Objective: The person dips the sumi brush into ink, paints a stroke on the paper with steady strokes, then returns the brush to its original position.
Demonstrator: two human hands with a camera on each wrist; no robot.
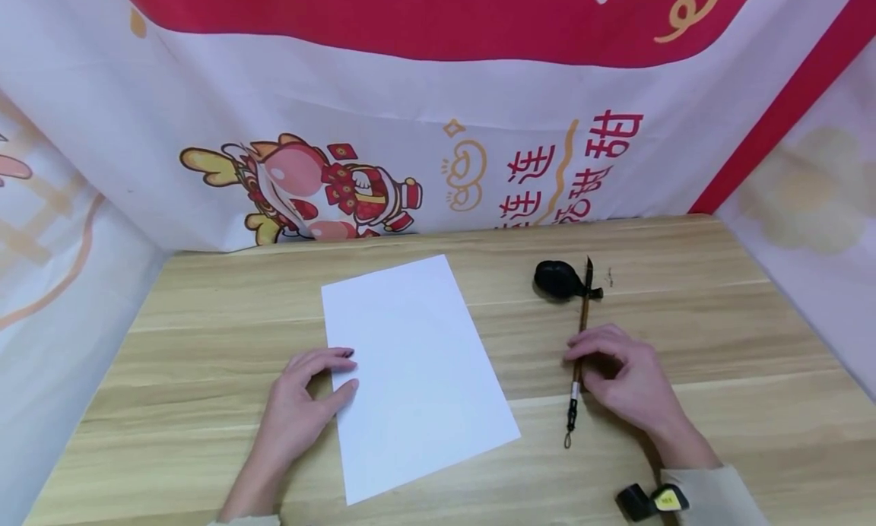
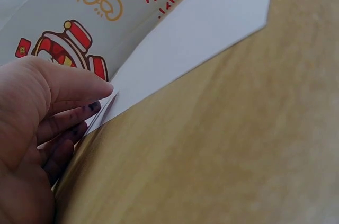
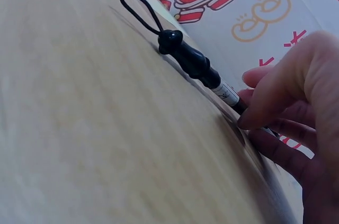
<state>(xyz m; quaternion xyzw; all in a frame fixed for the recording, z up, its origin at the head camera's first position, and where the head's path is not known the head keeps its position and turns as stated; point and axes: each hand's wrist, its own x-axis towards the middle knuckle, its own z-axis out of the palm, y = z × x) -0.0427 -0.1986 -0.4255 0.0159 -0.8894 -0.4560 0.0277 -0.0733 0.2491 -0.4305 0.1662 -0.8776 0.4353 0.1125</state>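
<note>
A blank white sheet of paper [image 1: 417,381] lies on the wooden table, turned slightly. My left hand [image 1: 304,404] rests at its left edge, with fingers and thumb loosely bent and the fingertips over the paper; dark stains mark some fingertips [image 2: 94,106]. On the right, my right hand [image 1: 626,374] has its thumb and fingers on either side of the shaft of a calligraphy brush [image 1: 584,313], pinching it. The brush's black hanging loop [image 3: 139,9] points towards me. Its dark bristle end lies across the narrow end of a black gourd-shaped object [image 1: 557,280].
Small dark marks [image 1: 610,277] show on the table [image 1: 226,343] right of the brush tip. A printed cloth [image 1: 424,93] hangs along the table's back edge, and more cloth flanks both sides. A black device with a yellow label [image 1: 667,499] is at my right wrist.
</note>
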